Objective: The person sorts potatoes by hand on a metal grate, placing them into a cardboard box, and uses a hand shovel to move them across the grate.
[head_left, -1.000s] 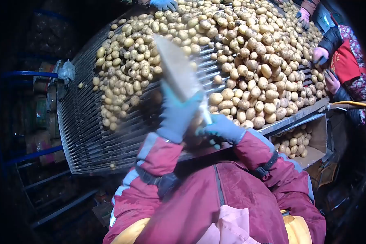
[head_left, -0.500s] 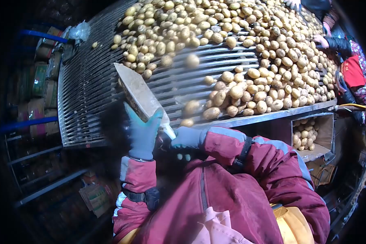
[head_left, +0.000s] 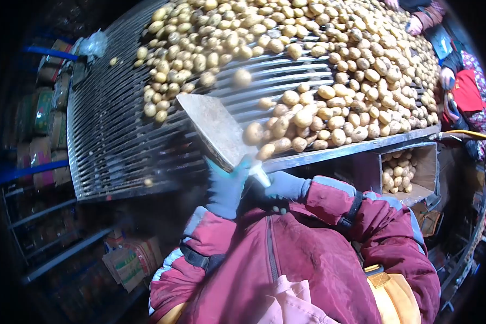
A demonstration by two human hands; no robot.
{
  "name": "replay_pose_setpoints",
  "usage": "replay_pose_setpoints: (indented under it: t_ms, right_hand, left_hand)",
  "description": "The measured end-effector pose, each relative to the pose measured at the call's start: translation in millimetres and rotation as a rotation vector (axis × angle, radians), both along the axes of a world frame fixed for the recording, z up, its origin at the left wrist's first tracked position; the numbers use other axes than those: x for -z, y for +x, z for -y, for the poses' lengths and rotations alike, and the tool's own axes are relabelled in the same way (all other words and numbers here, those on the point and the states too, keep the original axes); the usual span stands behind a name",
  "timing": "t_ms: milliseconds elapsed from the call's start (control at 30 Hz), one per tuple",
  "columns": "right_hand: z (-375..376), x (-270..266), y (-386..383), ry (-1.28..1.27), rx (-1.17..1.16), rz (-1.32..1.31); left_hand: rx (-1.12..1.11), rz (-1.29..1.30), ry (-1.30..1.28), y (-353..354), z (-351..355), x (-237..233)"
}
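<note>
Both of my hands wear grey-green gloves. My right hand [head_left: 287, 187] is wrapped round the white handle of a flat metal scoop [head_left: 215, 125] at the table's near edge. Against the scoop's lower left side is my left hand [head_left: 225, 188], its fingers partly behind the blade and closed on its edge. The blade lies tilted over the slatted metal table [head_left: 124, 135], and no potatoes show on its face. Just right of it begins a large pile of potatoes [head_left: 356, 102]. One potato [head_left: 242, 78] sits apart on the slats beyond the blade.
Below the table's right edge stands an open box [head_left: 426, 167] holding potatoes [head_left: 398, 173]. Other people's hands [head_left: 414, 26] are at the far right by the pile. Flattened cartons [head_left: 128, 264] and blue bars [head_left: 38, 168] are at the left.
The scoop and both my hands have moved to the right, closer to the near potatoes. More of the blade's face shows. A potato now lies near the table's lower left edge.
</note>
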State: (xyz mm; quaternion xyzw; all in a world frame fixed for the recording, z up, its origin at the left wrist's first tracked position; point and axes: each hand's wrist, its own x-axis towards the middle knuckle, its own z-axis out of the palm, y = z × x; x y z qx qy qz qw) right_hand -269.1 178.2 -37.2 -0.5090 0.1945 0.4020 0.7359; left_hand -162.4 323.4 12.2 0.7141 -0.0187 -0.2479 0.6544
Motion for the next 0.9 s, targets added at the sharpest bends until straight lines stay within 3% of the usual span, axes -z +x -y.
replay_pose_setpoints:
  t_ms: [133,167,267,300,400,533,567,600,667,700,767,800,833,900]
  right_hand:
    - [44.6,-10.7,-23.3,-0.05,0.053,-0.059]
    - [57.4,-17.1,-28.5,-0.062,0.084,-0.038]
    - [105.4,-23.3,-49.8,-0.13,0.098,-0.015]
    - [120.5,-28.0,-57.7,-0.107,0.126,-0.029]
    - [155.5,-20.6,-72.8,-0.084,0.173,-0.027]
    - [199.0,-22.0,-83.9,-0.164,0.3,-0.055]
    - [215.1,-37.3,-78.6,-0.315,0.258,-0.077]
    - [229.5,-9.5,-83.3,-0.515,0.161,0.103]
    - [261.8,-25.6,-79.6,-0.376,0.288,-0.076]
    - [275.8,-19.8,-78.1,-0.485,0.31,0.045]
    - [307.0,-4.1,-76.7,-0.574,0.298,0.293]
    - [312.3,-58.7,-65.5,-0.641,0.378,0.14]
    - [321.7,-45.2,-65.3,-0.69,0.41,0.212]
    - [346.6,-31.2,-63.7,-0.873,0.417,0.348]
  left_hand:
    - [0.0,0.127,-0.057,-26.1,54.5,2.6]
    - [-0.007,0.037,-0.123,-30.8,69.2,3.4]
    - [0.087,0.133,0.022,-45.7,111.1,8.4]
    - [0.051,0.032,0.032,-53.5,129.5,9.2]
    - [0.075,0.208,0.071,-56.9,170.3,32.5]
    - [0.171,0.033,-0.065,-48.2,225.5,24.0]
    - [0.181,0.158,-0.058,-44.1,242.0,33.8]
    - [0.177,0.121,-0.089,-41.7,255.1,41.4]
    - [0.166,0.039,-0.15,-38.9,284.1,39.1]
    - [0.173,0.208,-0.083,-32.4,301.7,46.2]
    - [0.167,0.117,-0.13,-33.5,339.0,12.1]
    - [0.164,0.076,-0.098,-29.5,352.5,4.3]
    - [0.131,0.164,0.036,-23.9,364.3,6.3]
    - [0.198,0.142,-0.107,-16.2,385.4,-10.9]
